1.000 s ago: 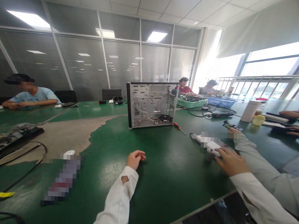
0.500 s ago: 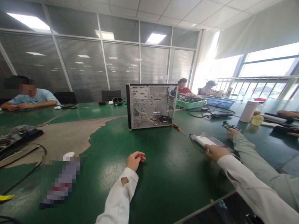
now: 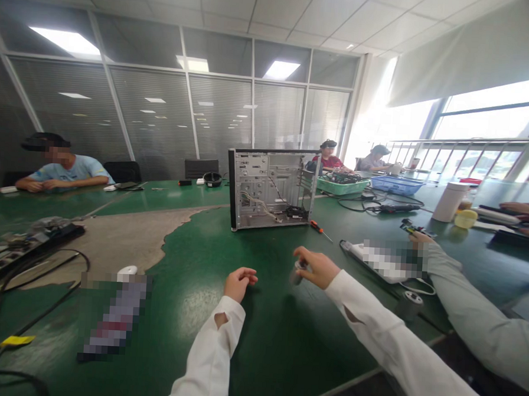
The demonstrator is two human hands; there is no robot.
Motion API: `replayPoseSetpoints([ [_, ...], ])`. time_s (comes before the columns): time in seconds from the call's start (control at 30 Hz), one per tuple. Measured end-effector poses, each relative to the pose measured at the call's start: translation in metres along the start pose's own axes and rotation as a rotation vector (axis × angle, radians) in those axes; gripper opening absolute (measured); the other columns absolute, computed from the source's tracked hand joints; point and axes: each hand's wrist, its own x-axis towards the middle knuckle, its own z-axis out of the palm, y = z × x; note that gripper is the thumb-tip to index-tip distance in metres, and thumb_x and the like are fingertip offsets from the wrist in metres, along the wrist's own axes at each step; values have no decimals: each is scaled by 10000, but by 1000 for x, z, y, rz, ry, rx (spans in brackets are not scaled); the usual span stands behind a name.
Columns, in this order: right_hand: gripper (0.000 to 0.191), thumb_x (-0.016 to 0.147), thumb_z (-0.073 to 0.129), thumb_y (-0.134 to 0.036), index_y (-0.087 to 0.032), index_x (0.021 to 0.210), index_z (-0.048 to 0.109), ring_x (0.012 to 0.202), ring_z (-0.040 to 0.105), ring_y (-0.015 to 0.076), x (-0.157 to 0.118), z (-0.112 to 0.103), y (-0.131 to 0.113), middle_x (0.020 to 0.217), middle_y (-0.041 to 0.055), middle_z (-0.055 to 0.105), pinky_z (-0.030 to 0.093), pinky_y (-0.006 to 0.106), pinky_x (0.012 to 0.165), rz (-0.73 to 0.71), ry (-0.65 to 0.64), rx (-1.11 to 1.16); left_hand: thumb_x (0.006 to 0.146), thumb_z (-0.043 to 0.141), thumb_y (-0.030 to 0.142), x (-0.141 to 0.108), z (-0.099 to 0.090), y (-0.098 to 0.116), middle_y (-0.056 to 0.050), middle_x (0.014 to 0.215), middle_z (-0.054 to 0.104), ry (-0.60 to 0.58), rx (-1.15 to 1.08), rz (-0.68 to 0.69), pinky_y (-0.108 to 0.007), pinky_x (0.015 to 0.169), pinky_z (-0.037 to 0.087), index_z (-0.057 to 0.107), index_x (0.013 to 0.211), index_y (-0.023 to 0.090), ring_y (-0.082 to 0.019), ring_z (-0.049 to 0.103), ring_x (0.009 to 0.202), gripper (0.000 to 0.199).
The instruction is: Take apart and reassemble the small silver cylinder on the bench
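My right hand (image 3: 317, 268) is closed on a small grey cylinder (image 3: 295, 273), holding it over the green table; the fingers hide part of it. My left hand (image 3: 240, 284) rests near the table's middle, holding nothing, its fingers loosely bent and slightly apart. Beyond both hands stands an opened computer case (image 3: 274, 189), upright, with loose cables inside. A screwdriver (image 3: 321, 230) with an orange and black handle lies at the case's right foot. A second grey cylinder (image 3: 410, 304) with a silver top stands by my right sleeve.
A white power strip (image 3: 376, 262) lies to the right. Beside it a co-worker's hand (image 3: 419, 238) holds a small circuit board (image 3: 412, 227). Cables and a cluttered black tray (image 3: 63, 235) occupy the left. Green (image 3: 342, 187) and blue baskets (image 3: 397, 185) stand behind, near other people.
My right hand has moved left from the power strip to the table's middle, now with a grey cylinder in it. My left hand has stayed put. The view has shifted slightly left.
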Motion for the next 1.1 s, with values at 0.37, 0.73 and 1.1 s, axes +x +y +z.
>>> replayPoseSetpoints([
  [0.37,413,679,524,-265,-206,1065,389,871,544,224,71,51,-81,927,70,594,334,324,712,-76,-111,-57,464,384,-65,6,-13,-6,0,657,616,167,-153,20,-253,688,438,554,833,145,-113,566,651,457],
  [0.73,401,677,474,-506,-167,888,502,562,553,124,65,121,-16,692,30,598,432,265,544,355,370,1196,458,386,-66,11,-13,-9,-17,727,592,117,-105,-16,-273,692,428,524,871,149,-130,554,690,486],
  [1.1,362,603,566,-448,-157,817,539,451,522,100,63,129,-12,609,12,600,408,230,441,376,438,1193,540,535,56,1,-6,-9,-64,972,573,46,342,100,-297,739,394,508,952,170,-185,517,891,428],
])
